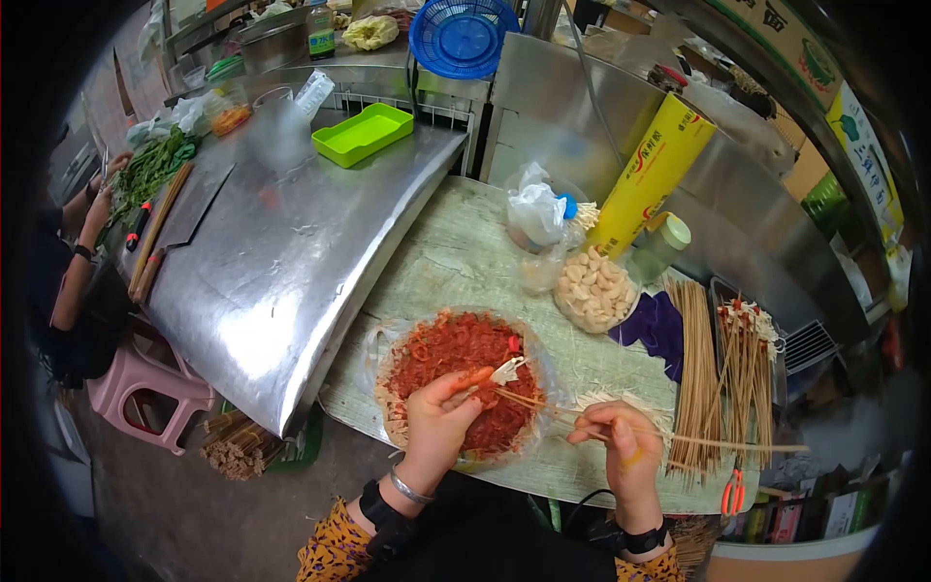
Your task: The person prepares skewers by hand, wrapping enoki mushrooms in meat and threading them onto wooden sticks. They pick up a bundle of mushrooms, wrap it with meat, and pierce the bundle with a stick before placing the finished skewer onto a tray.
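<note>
Over a bag-lined bowl of red sauced meat (465, 354), my left hand (441, 417) is closed near the tips of thin wooden skewers (718, 444). A small white piece of food (508, 370) sits at those tips, beside my left fingertips. My right hand (621, 441) is closed around the skewers farther along, to the right of the bowl. White shreds (621, 403) lie on the pale green table behind my right hand. Whether my left fingers pinch the white piece or the skewer itself is hard to tell.
Bare skewers (693, 369), filled skewers (749, 339) and orange-handled pliers (734, 491) lie at right. Garlic cloves (595, 289), a yellow film roll (650, 175) and a jar stand behind. A steel table (291, 223) holds a green tray (363, 135). Another person's hands (102, 194) handle greens at far left.
</note>
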### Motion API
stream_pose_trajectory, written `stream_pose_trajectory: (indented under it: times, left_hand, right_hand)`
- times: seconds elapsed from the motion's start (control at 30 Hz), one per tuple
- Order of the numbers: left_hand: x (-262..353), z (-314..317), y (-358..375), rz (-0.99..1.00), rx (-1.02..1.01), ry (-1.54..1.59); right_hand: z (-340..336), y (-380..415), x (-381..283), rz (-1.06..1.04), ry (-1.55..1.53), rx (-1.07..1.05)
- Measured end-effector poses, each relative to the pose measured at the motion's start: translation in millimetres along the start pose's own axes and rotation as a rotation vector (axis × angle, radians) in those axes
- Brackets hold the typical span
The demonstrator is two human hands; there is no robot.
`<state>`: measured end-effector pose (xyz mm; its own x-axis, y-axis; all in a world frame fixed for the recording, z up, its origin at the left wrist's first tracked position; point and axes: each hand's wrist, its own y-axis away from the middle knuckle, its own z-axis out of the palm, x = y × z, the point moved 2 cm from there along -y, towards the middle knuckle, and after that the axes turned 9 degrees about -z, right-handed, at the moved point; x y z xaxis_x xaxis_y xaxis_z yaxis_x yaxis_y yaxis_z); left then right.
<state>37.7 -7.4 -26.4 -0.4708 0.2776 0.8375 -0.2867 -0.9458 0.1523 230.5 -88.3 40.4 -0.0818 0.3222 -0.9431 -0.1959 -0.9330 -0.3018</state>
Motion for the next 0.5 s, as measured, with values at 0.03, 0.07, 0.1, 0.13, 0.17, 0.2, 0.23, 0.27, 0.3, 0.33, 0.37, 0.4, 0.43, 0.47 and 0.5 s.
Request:
stream_pose_trajectory:
  times: [0.03, 0.07, 0.1, 0.13, 0.17, 0.2, 0.23, 0.27, 0.3, 0.33, 0.37, 0.4, 0.43, 0.47, 0.5]
  left_hand:
    - [0, 1, 1, 0.016, 0.019, -0.041]
    - [0, 1, 1, 0.017, 0.019, -0.041]
    - [0, 0, 1, 0.030, 0.030, -0.045]
    - [0, 0, 2, 0.043, 0.043, -0.049]
    - [-3, -2, 1, 0.044, 0.043, -0.049]
    - [-7, -5, 0, 0.076, 0.049, -0.076]
    - [-9, -6, -1, 0.107, 0.055, -0.103]
    - [-9, -6, 0, 0.110, 0.056, -0.103]
    - [-8, -6, 0, 0.113, 0.071, -0.086]
    - [-8, -6, 0, 0.117, 0.084, -0.069]
    - [-8, -6, 0, 0.119, 0.086, -0.068]
    - [-8, -6, 0, 0.128, 0.100, -0.069]
    - [-9, -6, -1, 0.135, 0.113, -0.069]
    - [-9, -7, -1, 0.134, 0.112, -0.069]
    - [-8, -7, -1, 0.137, 0.120, -0.087]
  right_hand:
    - [4, 1, -5, -0.063, 0.097, -0.021]
    - [6, 2, -11, -0.064, 0.098, -0.022]
    - [10, 4, -18, -0.154, 0.289, -0.102]
    - [13, 5, -22, -0.243, 0.479, -0.182]
    - [16, 7, -22, -0.244, 0.480, -0.183]
    - [22, 9, -23, -0.300, 0.518, -0.228]
    - [27, 11, -23, -0.358, 0.557, -0.273]
    - [30, 12, -22, -0.436, 0.576, -0.283]
    - [32, 12, -21, -0.438, 0.574, -0.286]
    - [34, 13, -21, -0.500, 0.622, -0.311]
    - [36, 14, -21, -0.561, 0.671, -0.336]
    - [37, 13, -21, -0.562, 0.670, -0.338]
    - [38, 13, -21, -0.558, 0.681, -0.339]
    - [39, 13, -22, -0.554, 0.693, -0.340]
    - [40, 12, -22, -0.553, 0.695, -0.338]
